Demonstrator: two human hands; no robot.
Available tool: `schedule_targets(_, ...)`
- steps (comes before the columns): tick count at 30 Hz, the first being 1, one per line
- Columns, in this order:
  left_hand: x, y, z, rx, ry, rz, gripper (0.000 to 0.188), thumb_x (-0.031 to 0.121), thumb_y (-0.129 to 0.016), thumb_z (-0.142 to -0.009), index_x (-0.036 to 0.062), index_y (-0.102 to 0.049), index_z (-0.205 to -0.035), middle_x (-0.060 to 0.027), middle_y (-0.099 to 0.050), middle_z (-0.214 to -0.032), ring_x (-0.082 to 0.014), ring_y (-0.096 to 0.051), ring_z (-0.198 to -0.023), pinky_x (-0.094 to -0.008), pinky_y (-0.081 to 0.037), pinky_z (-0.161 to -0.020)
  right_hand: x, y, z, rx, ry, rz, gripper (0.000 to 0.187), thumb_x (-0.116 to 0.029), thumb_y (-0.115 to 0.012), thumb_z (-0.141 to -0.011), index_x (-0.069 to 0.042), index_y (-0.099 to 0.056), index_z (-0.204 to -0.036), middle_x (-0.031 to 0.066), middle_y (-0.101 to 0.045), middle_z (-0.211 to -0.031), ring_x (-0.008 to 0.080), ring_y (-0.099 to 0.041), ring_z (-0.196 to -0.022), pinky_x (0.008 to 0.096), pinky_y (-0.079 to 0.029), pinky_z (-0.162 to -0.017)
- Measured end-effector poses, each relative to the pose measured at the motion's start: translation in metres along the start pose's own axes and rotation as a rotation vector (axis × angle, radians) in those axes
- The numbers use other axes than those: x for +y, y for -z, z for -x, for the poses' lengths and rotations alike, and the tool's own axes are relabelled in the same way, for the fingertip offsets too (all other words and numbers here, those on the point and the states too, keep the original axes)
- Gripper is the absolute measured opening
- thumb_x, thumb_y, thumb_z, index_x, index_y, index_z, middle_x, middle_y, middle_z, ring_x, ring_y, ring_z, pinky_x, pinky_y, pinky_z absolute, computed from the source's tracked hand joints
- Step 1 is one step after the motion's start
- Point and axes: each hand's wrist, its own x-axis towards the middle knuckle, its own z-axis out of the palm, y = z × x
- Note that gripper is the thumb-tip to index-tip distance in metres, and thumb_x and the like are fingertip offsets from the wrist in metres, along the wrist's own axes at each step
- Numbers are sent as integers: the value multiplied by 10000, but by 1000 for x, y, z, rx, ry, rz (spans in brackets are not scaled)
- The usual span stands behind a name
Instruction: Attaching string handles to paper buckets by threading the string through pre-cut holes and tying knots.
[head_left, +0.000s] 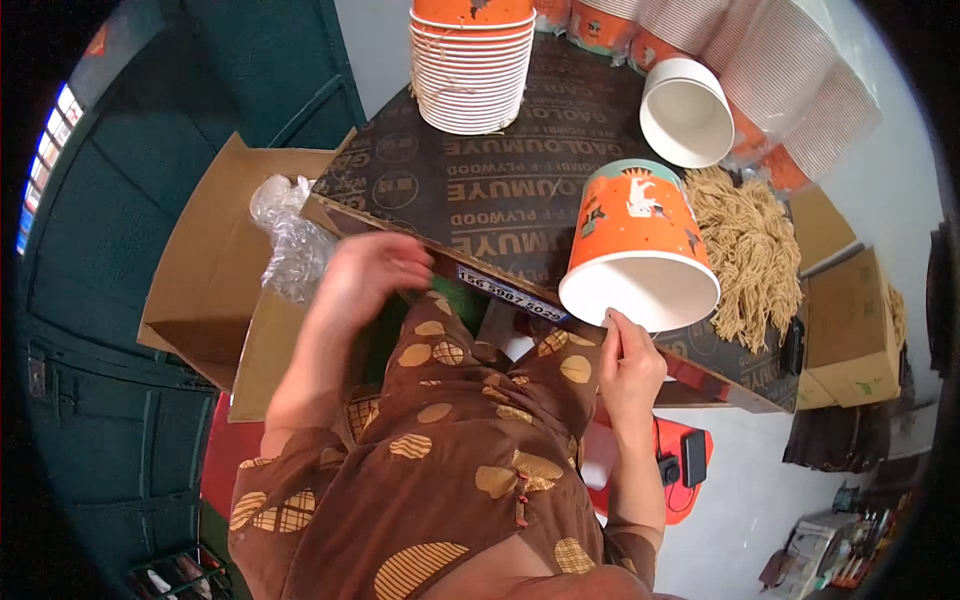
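An orange paper tub [640, 215] with a white inside lies tilted on its side near the table's front edge, its mouth facing me. My right hand [632, 365] pinches the lower rim of that tub between thumb and fingers. Motion blurs my left hand [375, 270], raised beside the table's left front edge; its fingers look loosely stretched, with nothing seen in them. Right of the tub lies a bundle of tan twisted paper cords [745, 255]. Behind it, a second white tub [688, 115] rests on its side.
A tall stack of tubs [472, 80] stands at the back of the dark plywood table [500, 190]. More wrapped stacks [775, 70] line the back right. An open cardboard box [205, 260] holding clear plastic [297, 240] sits left; another box [850, 325] is right. Below is a red stool [700, 440].
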Motion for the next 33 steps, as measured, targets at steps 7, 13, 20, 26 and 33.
schedule_targets(7,86,192,4,611,-352,-300,322,214,-500,-962,-83,-616,-1005,-169,-674,-878,-252,-661,-713,-351,-574,-686,2,-2,-3,-3,-42,-27,150,-66,-626,-887,-31,-684,-1022,165,-674,-819,329,-666,-667,400,-531,-594)
schedule_targets(13,67,169,10,1275,-78,-2039,405,378,-577,-876,60,-717,-1084,-136,-507,-1406,-567,-214,-1368,-774,-176,-1008,1,-2,0,-34,-102,-66,165,-80,-612,-901,-20,-682,-1037,180,-679,-858,337,-675,-731,404,-538,-658)
schedule_targets(20,8,7,12,380,-887,-1199,135,117,-628,-887,5,-693,-924,-147,-691,-972,-281,-649,-870,-362,-500,-787,-2,10,14,-108,-532,-847,249,-89,-542,-982,30,-634,-1181,-5,-609,-888,54,-507,-757,209,-406,-669)
schedule_targets(26,-49,-93,36,-407,-316,-1054,313,198,-631,-900,-29,-614,-687,-167,-637,-675,-252,-607,-548,-359,-456,-521,-8,21,29,-92,-688,-1172,295,-60,-514,-973,19,-581,-1249,-32,-553,-889,23,-402,-657,179,-304,-569)
schedule_targets(33,-73,-142,45,-625,-231,-809,240,212,-624,-921,-5,-602,-822,-134,-626,-670,-283,-619,-565,-405,-465,-517,-8,23,45,-4,-718,-1284,272,-54,-516,-969,14,-582,-1224,-13,-543,-922,43,-411,-659,196,-322,-589)
